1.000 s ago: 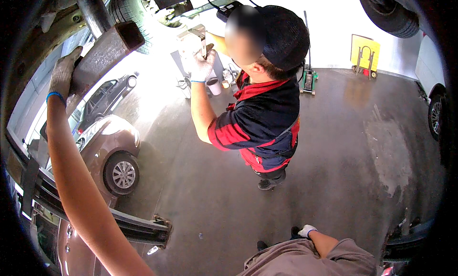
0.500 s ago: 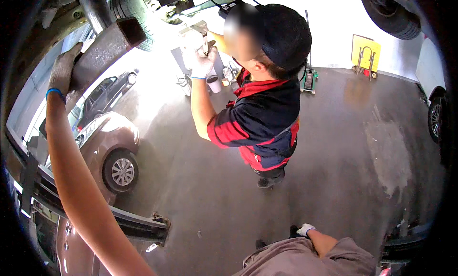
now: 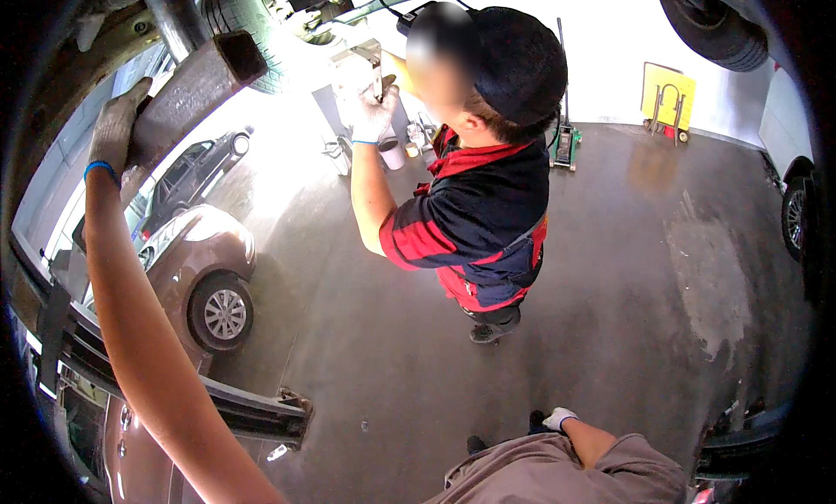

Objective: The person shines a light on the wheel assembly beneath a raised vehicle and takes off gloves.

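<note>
My left hand [image 3: 119, 125], in a knit glove with a blue cuff, grips a dark, square-section metal beam [image 3: 193, 97] under a raised vehicle, next to a round tube [image 3: 171, 19]. Near my body at bottom right, my gloved right hand [image 3: 559, 420] has curled fingers; I cannot make out whether they hold anything. In front of me a co-worker [image 3: 470, 243] in a black cap and black-and-red clothing has gloved hands [image 3: 373, 112] raised at a pale metal bracket [image 3: 364, 53].
Lift arm [image 3: 261, 414] at lower left; brown car [image 3: 205, 243] and dark car [image 3: 196, 160] beyond. Tire [image 3: 235, 34] overhead, another [image 3: 714, 30] top right. Green floor jack [image 3: 564, 147], yellow cart [image 3: 657, 90] by the back wall, pale car [image 3: 784, 130] at right, bucket [image 3: 392, 154] behind the co-worker.
The co-worker's raised hands and forearm have shifted slightly upward since a second ago. My left hand keeps its grip on the beam.
</note>
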{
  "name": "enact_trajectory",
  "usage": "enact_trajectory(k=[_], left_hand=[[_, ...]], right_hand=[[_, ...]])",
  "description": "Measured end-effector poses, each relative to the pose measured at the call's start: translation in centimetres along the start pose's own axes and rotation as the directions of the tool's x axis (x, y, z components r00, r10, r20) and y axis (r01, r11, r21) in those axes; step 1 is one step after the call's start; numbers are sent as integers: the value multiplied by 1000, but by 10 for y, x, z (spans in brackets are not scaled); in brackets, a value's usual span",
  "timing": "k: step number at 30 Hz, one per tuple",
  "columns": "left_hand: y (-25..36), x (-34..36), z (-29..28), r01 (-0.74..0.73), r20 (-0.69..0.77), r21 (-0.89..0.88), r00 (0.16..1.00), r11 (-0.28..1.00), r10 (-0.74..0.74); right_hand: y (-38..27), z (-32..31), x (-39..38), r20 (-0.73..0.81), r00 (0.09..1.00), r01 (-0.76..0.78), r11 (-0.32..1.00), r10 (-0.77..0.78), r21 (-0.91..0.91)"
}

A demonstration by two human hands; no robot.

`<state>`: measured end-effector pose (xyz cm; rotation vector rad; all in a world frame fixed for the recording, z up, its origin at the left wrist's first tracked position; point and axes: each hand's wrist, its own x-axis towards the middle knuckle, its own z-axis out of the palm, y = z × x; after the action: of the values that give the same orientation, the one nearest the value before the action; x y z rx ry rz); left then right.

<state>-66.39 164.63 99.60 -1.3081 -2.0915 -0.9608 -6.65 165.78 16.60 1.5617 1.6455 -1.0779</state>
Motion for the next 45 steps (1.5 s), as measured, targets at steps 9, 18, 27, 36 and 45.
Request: enact_trajectory(k=[9,18,27,36,45], left_hand=[[-7,6,-2,80,37,-35,996,996,-78],[-40,12,-8,-333,101,322,943,886,318],[-31,-2,5,-168,83,196,985,966,154],[-48,-37,-2,-294,63,228,956,928,287],[-51,-94,-28,-13,31,96,999,995,11]], right_hand=[[3,3,3,-13,1000,3,999,-2,47],[-1,5,6,1,1000,0,1000,0,21],[-4,7,16,3,1000,10,1000,-10,20],[2,47,35,19,1000,10,1000,-10,4],[13,111,27,-4,1000,29,1000,-29,-3]])
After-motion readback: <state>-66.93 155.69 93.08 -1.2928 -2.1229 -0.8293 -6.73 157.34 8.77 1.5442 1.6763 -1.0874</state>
